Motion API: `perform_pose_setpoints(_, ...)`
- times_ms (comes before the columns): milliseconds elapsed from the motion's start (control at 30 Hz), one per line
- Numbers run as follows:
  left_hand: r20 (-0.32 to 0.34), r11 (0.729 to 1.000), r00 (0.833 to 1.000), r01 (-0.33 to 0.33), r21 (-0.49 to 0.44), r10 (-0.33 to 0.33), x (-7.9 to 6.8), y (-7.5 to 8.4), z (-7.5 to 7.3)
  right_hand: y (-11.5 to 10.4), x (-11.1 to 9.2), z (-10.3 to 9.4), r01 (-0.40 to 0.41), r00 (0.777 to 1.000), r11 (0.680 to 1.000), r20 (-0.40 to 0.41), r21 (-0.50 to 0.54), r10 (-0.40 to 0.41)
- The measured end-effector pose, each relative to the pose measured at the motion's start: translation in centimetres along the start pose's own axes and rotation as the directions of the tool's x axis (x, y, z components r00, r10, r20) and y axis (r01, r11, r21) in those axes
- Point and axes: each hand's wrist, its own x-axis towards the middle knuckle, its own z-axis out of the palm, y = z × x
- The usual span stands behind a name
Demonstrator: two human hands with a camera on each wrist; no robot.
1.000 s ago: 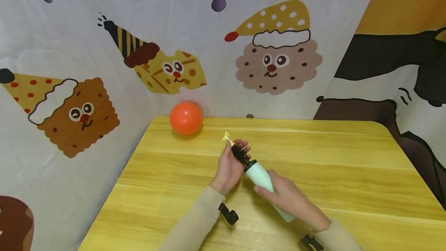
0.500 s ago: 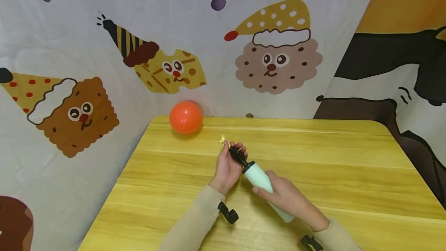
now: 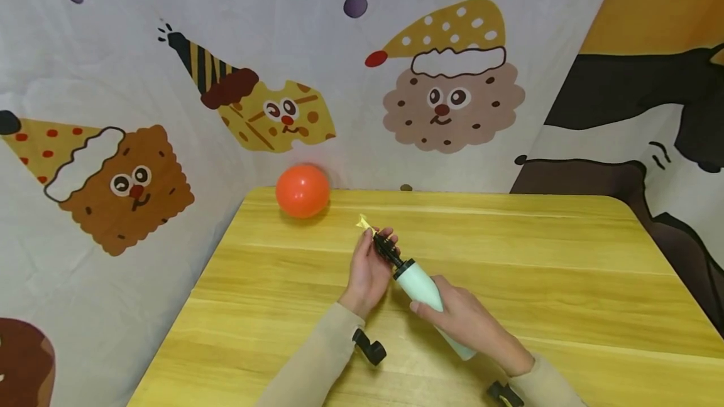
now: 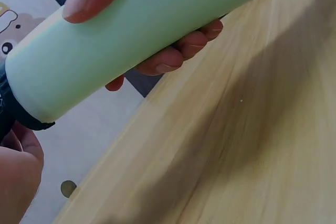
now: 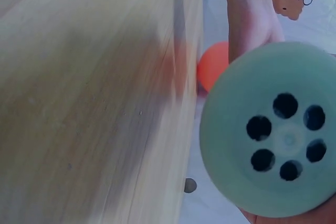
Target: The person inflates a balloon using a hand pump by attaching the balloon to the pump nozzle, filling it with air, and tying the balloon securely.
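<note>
A mint-green balloon pump (image 3: 418, 284) with a black front end slants over the table in the head view. My right hand (image 3: 469, 322) grips its green barrel, thumb on the near side; in the left wrist view those fingers curl under the barrel (image 4: 105, 51). My left hand (image 3: 364, 275) holds the black end, palm up, thumb against it. A limp yellow balloon (image 3: 363, 222) pokes out past the left thumb at the pump's tip. In the right wrist view the pump's round rear end (image 5: 226, 129) shows a ring of several holes.
An inflated orange balloon (image 3: 302, 191) rests at the table's back left corner, against the printed cloth (image 3: 356, 118). The wooden table (image 3: 537, 269) spreads under both hands. Each forearm wears a black wrist mount (image 3: 370, 349).
The left hand and the pump's black end have shifted slightly left. The limp yellow balloon moved left with them, dipping and then rising a little. The right hand keeps its grip, almost still.
</note>
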Motion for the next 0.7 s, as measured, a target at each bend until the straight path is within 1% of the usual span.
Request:
perform_pose_setpoints(67, -0.010, 1.000, 1.000, -0.008, 0.014, 0.008, 0.02, 0.02, 0.09, 0.00, -0.02, -0.03, 0.000, 1.000, 1.000, -0.003, -0.008, 0.000)
perform_pose_setpoints(200, -0.007, 0.995, 1.000, -0.025, 0.095, 0.026, -0.05, 0.10, 0.27, 0.02, -0.03, -0.08, 0.002, 1.000, 1.000, -0.010, -0.014, -0.002)
perform_pose_setpoints(267, -0.007, 0.992, 0.999, -0.037, 0.121, 0.038, -0.14, 0.16, 0.43, 0.03, -0.07, -0.12, -0.001, 1.000, 1.000, -0.014, -0.008, 0.000)
perform_pose_setpoints(367, 0.013, 0.992, 0.999, -0.030, 0.126, 0.029, -0.33, 0.32, 0.66, 0.08, -0.14, -0.19, -0.011, 1.000, 1.000, -0.026, 0.005, 0.011)
perform_pose_setpoints(500, 0.074, 0.993, 0.997, 0.024, 0.114, -0.032, -0.40, 0.56, 0.71, 0.23, -0.18, -0.26, -0.026, 0.999, 1.000, -0.038, 0.016, 0.027)
perform_pose_setpoints(567, 0.092, 0.992, 0.994, 0.040, 0.117, -0.051, -0.39, 0.66, 0.70, 0.28, -0.19, -0.26, -0.030, 0.999, 0.999, -0.040, 0.021, 0.031)
perform_pose_setpoints(633, 0.091, 0.992, 0.995, 0.038, 0.121, -0.049, -0.31, 0.78, 0.69, 0.28, -0.19, -0.27, -0.031, 0.999, 0.999, -0.039, 0.022, 0.032)
perform_pose_setpoints(700, 0.079, 0.991, 0.997, 0.008, 0.131, -0.018, -0.28, 0.96, 0.76, 0.24, -0.17, -0.29, -0.030, 0.999, 0.999, -0.031, 0.024, 0.031)
